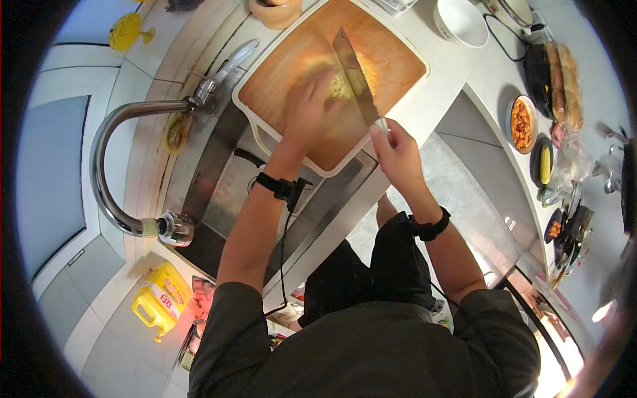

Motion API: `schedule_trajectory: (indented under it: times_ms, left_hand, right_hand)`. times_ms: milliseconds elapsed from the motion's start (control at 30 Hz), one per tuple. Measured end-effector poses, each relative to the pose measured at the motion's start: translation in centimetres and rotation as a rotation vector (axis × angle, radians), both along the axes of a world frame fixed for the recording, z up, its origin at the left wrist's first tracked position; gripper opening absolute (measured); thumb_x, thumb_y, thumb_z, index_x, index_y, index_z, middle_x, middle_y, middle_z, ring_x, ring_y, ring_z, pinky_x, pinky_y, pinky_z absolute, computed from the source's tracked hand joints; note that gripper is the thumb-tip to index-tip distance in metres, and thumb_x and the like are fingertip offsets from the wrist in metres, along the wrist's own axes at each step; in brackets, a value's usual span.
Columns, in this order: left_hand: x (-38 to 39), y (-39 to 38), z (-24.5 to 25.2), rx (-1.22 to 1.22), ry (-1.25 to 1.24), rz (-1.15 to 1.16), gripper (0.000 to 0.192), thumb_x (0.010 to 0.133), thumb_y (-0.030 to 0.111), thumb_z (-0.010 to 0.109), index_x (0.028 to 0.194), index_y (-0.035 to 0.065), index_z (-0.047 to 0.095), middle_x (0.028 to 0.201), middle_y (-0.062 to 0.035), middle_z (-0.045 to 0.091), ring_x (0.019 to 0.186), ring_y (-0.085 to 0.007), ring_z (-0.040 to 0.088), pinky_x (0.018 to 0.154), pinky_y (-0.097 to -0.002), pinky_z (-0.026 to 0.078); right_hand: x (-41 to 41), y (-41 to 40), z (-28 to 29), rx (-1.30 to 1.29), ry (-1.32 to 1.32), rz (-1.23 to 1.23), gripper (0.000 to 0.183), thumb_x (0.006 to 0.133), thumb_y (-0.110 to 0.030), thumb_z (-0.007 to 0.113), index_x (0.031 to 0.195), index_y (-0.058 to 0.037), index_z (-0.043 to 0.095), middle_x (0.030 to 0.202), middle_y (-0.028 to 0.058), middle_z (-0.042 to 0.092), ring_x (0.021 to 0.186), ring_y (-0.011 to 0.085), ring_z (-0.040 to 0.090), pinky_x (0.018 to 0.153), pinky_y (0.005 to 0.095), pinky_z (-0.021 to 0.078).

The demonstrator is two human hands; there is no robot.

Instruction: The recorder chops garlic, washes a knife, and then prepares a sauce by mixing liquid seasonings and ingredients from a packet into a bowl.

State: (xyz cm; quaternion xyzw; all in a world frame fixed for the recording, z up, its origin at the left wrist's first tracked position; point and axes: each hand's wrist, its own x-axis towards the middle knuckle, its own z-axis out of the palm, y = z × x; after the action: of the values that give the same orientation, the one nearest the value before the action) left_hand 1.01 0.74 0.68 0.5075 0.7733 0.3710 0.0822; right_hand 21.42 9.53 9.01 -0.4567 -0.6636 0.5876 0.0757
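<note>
My right hand [398, 151] grips the handle of a broad kitchen knife [356, 74]. The blade points away from me across a brown cutting board [268, 84] with a pale rim. Just left of the blade sits a pale yellow-green mass of food [340, 88], too blurred to name. My left hand [311, 104] is at its left side, fingers and thumb reaching around it. Motion blur hides whether those fingers press on the food or hover over it. More yellowish food [368, 69] shows on the blade's right side.
Under the board's near left corner lies a steel sink [229, 184], with a curved faucet [102, 149] beside it. A white bowl [460, 22] stands at the back right. Along the right counter are a bowl of reddish food [521, 124] and a corn cob [545, 164] on a dark dish.
</note>
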Motion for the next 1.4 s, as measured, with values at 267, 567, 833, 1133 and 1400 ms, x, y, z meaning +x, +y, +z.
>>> schedule_trajectory:
  times_ms: [267, 567, 833, 1133, 1400]
  left_hand:
    - [-1.0, -1.2, 0.1, 0.013, 0.141, 0.052, 0.086, 0.083, 0.038, 0.084, 0.149, -0.0037, 0.049, 0.152, -0.0224, 0.054, 0.143, -0.0407, 0.048, 0.121, -0.0500, 0.037]
    - [-0.1, -0.4, 1.2, -0.020, 0.239, 0.072, 0.081, 0.084, 0.038, 0.082, 0.144, -0.0060, 0.052, 0.150, -0.0215, 0.052, 0.142, -0.0418, 0.046, 0.121, -0.0513, 0.037]
    - [-0.1, 0.0, 0.7, -0.049, 0.286, 0.058, 0.069, 0.089, 0.034, 0.078, 0.142, -0.0048, 0.056, 0.148, -0.0219, 0.054, 0.144, -0.0398, 0.046, 0.122, -0.0500, 0.037]
    - [0.7, 2.5, -0.2, -0.054, 0.225, 0.159, 0.050, 0.097, 0.017, 0.058, 0.141, -0.0062, 0.056, 0.147, -0.0221, 0.055, 0.143, -0.0394, 0.047, 0.124, -0.0505, 0.034]
    - [1.1, 3.3, -0.2, -0.063, 0.246, 0.191, 0.046, 0.095, 0.009, 0.056, 0.138, -0.0066, 0.057, 0.145, -0.0230, 0.055, 0.141, -0.0392, 0.049, 0.122, -0.0487, 0.038]
  right_hand:
    - [-0.6, 0.9, 2.1, 0.279, -0.181, 0.176, 0.039, 0.106, -0.031, 0.064, 0.124, 0.0036, 0.065, 0.078, 0.0243, 0.071, 0.070, 0.0343, 0.073, 0.065, 0.0421, 0.0546]
    - [-0.5, 0.5, 2.2, 0.181, -0.114, 0.172, 0.037, 0.108, -0.030, 0.060, 0.123, 0.0038, 0.063, 0.081, 0.0271, 0.071, 0.075, 0.0422, 0.073, 0.066, 0.0464, 0.0541]
    - [-0.5, 0.6, 1.4, 0.190, -0.074, 0.185, 0.037, 0.109, -0.031, 0.057, 0.123, 0.0030, 0.061, 0.083, 0.0292, 0.069, 0.079, 0.0461, 0.072, 0.067, 0.0490, 0.0537]
    - [-0.7, 1.6, 1.6, 0.271, -0.014, 0.188, 0.035, 0.109, -0.029, 0.057, 0.122, 0.0030, 0.061, 0.078, 0.0287, 0.069, 0.075, 0.0471, 0.072, 0.064, 0.0492, 0.0538]
    - [-0.5, 2.3, 1.3, 0.271, -0.044, 0.180, 0.035, 0.109, -0.029, 0.057, 0.124, 0.0028, 0.060, 0.079, 0.0292, 0.068, 0.076, 0.0479, 0.071, 0.064, 0.0500, 0.0535]
